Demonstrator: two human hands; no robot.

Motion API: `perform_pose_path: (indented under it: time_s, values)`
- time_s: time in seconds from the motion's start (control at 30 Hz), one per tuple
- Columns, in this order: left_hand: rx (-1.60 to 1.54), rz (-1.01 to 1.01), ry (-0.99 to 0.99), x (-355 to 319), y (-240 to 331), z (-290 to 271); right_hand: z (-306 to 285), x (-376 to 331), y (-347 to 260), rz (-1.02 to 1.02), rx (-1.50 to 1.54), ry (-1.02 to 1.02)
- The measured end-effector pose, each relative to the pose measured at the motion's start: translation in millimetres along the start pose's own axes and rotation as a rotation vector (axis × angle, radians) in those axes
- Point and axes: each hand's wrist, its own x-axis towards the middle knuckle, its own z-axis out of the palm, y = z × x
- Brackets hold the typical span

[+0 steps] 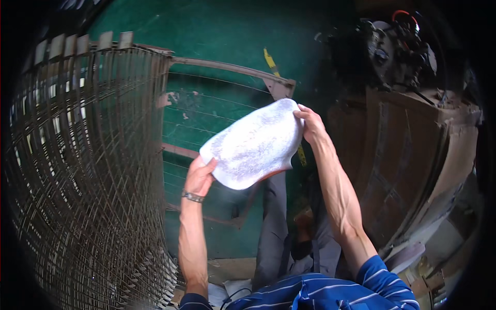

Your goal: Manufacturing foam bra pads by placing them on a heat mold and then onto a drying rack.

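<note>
Between my two hands is a white, flat, rounded panel (256,142) with a mottled grey sheen on its face. It is tilted, its right end farther from me than its left. My left hand (200,175) grips the near left end, thumb on top and the other fingers mostly hidden beneath. At the far right corner my right hand (310,123) pinches the edge, thumb on the face. A thin orange-brown strip shows along the panel's near right edge. The panel is held up over a metal rack frame (222,64) with thin wires strung across it.
A tall stack of wire racks (98,134) fills the left side. Cardboard boxes (398,150) stand to the right, with dark machine-like clutter (398,49) behind them. The floor (217,26) is green with a yellow line (270,62). My legs (274,222) are below the panel.
</note>
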Motion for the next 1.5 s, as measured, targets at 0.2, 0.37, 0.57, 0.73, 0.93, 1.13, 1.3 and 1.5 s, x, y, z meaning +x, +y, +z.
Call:
perform_pose_path:
  time_s: [0.2,0.37,0.57,0.73,0.93,1.13,1.3,1.5]
  values:
    - [-0.044,0.254,-0.005,95,-17,8,-17,43,-16,0.215,0.221,-0.211]
    - [-0.005,0.44,-0.058,180,20,-7,32,85,-42,0.038,0.068,-0.273]
    - [-0.055,0.567,0.059,259,53,-68,99,149,-76,-0.411,-0.504,-0.115]
    - [-0.127,0.445,0.428,326,29,-205,84,128,13,-0.368,-0.463,-0.333]
    - [-0.269,0.262,0.722,383,-16,-284,-93,61,145,0.026,-0.579,-0.172]
    - [0.207,0.004,1.065,372,-62,-235,-190,-55,164,0.202,-0.642,0.061]
    - [0.742,0.116,0.761,246,-151,-213,-173,-131,159,0.219,-0.576,0.051]
    - [0.838,-0.139,0.346,111,-231,-90,-180,-222,143,0.202,-0.421,-0.032]
